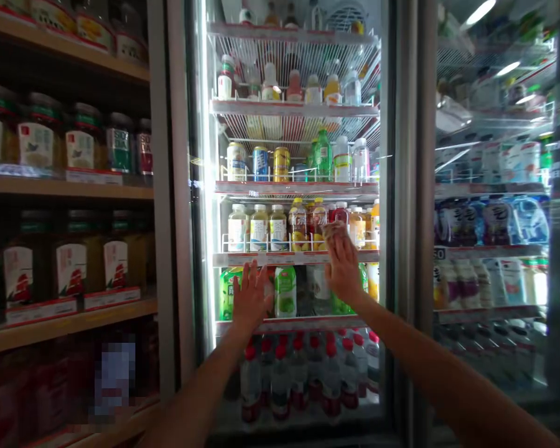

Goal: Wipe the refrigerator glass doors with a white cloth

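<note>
My left hand (252,297) is raised with its fingers spread, in front of the shelf of green bottles (285,291) in the lit drinks fridge (296,259). It holds nothing. Further right and higher, my right hand (344,267) reaches up, its fingers over what looks like a small crumpled cloth (335,233). That hand is blurred, and the cloth's outline is hard to make out. Behind it stand brown bottles with yellow caps (298,224) and red-capped bottles. Faint reflections suggest glass between my hands and the drinks; whether either hand touches it, I cannot tell.
Wooden shelves (70,185) with jars and cans stand at the left. A metal frame post (404,186) separates this fridge from another drinks fridge (490,252) at the right. Red-capped bottles (280,379) fill the bottom level.
</note>
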`<state>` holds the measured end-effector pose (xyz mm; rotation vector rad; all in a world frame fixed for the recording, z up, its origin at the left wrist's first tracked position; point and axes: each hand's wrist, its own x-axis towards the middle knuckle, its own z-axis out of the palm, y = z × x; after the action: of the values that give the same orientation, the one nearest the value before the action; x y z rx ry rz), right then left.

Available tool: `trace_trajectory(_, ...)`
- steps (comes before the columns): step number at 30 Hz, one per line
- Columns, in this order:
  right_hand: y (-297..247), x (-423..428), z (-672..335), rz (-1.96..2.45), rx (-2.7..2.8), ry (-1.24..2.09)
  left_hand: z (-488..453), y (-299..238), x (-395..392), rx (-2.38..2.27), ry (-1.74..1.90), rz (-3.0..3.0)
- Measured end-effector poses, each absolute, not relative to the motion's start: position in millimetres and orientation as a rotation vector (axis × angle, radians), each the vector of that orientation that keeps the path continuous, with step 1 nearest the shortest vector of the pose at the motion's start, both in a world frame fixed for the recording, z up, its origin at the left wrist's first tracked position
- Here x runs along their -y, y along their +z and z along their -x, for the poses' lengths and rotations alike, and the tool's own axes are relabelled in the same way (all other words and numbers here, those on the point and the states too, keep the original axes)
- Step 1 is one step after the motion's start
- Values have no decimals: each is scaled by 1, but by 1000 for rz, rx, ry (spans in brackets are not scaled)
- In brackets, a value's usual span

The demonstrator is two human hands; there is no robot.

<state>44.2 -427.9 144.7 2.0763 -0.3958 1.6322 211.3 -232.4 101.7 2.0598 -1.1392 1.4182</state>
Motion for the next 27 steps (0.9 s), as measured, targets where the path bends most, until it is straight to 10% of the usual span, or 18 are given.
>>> trace_trajectory(27, 164, 463, -13, -2019, 491, 1602, -209, 115, 223, 1166, 1388, -2166)
